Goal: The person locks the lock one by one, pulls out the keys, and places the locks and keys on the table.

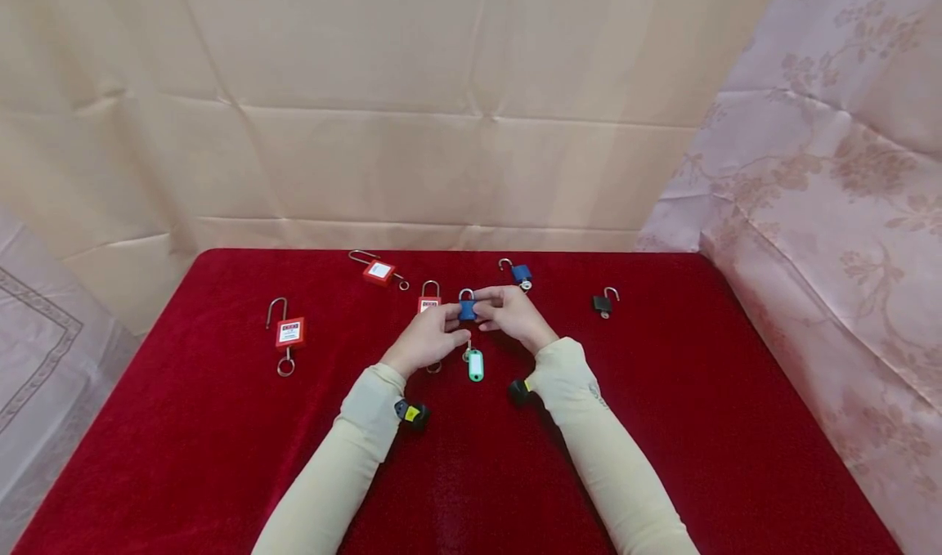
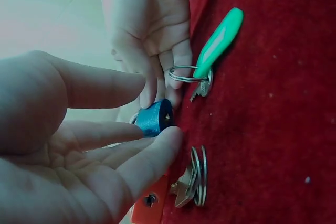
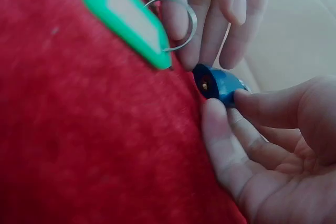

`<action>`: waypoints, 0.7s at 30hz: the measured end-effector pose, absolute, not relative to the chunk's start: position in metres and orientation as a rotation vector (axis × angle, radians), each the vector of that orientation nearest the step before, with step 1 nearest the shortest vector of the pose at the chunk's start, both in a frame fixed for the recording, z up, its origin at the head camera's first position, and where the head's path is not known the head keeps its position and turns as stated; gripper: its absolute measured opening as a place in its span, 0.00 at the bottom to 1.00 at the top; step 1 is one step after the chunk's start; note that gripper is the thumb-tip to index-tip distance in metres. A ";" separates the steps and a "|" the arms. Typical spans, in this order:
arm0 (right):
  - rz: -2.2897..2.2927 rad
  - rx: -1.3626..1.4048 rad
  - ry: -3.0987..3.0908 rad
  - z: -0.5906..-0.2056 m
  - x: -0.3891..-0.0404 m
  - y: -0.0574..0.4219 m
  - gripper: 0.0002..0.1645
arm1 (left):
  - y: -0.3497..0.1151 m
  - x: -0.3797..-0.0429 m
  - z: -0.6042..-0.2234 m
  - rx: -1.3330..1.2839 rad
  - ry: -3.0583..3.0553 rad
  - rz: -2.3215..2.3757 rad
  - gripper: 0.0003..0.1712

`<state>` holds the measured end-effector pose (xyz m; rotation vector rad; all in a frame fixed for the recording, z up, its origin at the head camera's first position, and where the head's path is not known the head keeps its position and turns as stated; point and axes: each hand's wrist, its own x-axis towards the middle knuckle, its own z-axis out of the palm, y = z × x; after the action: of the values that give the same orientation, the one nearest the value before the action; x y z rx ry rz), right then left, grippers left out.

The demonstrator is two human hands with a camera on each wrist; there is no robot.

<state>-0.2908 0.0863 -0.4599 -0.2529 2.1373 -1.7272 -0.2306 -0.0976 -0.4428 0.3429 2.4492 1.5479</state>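
My right hand (image 1: 511,318) pinches a small blue padlock (image 3: 223,85) between thumb and fingers, its keyhole facing my body. The shackle stands at the far side in the head view. My left hand (image 1: 428,338) is at the padlock's left side, fingers extended with the tips right at its body, the thumb apart from it. A key (image 2: 202,88) on a ring with a green tag (image 1: 476,365) lies on the red cloth just in front of the padlock. Partly hidden by the left hand is a red padlock (image 1: 429,302) with a key and rings (image 2: 199,177).
Two more red padlocks with raised shackles lie to the left, one nearer (image 1: 290,332) and one farther back (image 1: 379,271). Another blue padlock (image 1: 522,274) is behind the right hand, and a black padlock (image 1: 602,303) lies farther right. Curtains (image 1: 441,171) surround the red-covered table (image 1: 184,424).
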 end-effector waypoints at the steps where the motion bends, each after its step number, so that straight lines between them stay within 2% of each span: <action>1: -1.730 -0.253 2.143 -0.461 -0.291 0.086 0.18 | -0.097 -0.231 -0.444 0.348 2.447 1.541 0.27; 9: -1.754 -0.225 2.170 -0.463 -0.290 0.084 0.18 | -0.098 -0.228 -0.442 0.295 2.438 1.540 0.35; 21: -1.739 -0.226 2.178 -0.464 -0.288 0.085 0.16 | -0.100 -0.228 -0.440 0.353 2.426 1.506 0.33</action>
<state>-0.2883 0.0849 -0.4643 -0.2257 2.1779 -1.7392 -0.2279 -0.1002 -0.4398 0.3530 2.4265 1.5058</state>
